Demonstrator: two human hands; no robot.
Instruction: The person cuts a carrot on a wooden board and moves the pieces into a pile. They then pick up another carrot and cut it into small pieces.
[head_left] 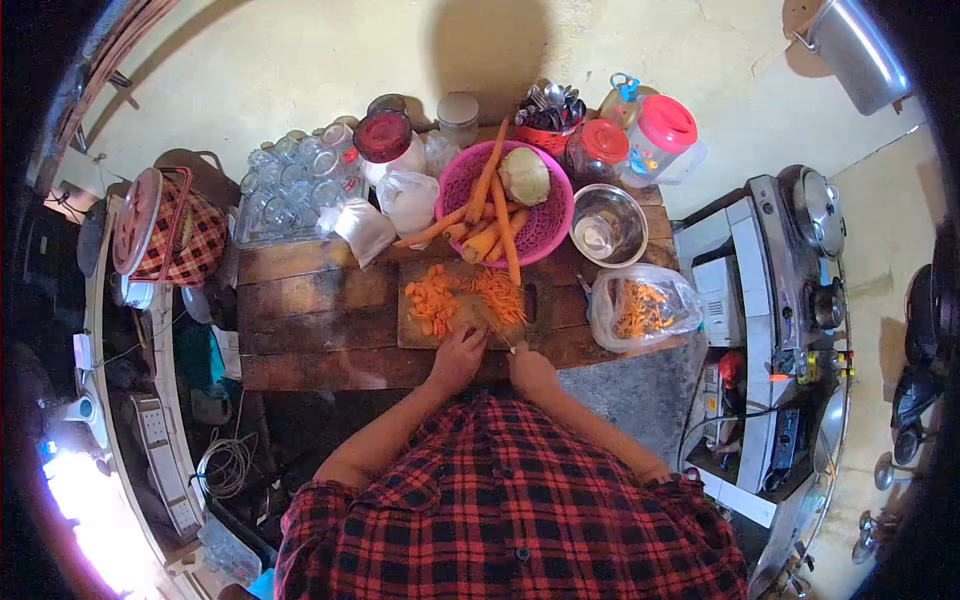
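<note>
A wooden cutting board [412, 330] lies at the table's front half. Carrot slices [432, 300] are heaped on its left and thin carrot strips [497, 292] on its right. My left hand [458, 362] is at the board's near edge, fingers curled down beside the carrot; what is under the fingertips is hidden. My right hand [532, 372] is closed round the handle of a knife [508, 343], whose blade reaches over the board toward my left fingers. Just behind the board stands a pink basket [568, 210] with whole carrots [482, 243] and a cabbage [525, 176].
A plastic bag with cut carrot [642, 308] and a steel bowl [638, 225] stand to the right. Glasses [300, 180] on a tray, jars [385, 140] and a red cutlery basket [545, 137] line the back. A stove [785, 250] is at far right.
</note>
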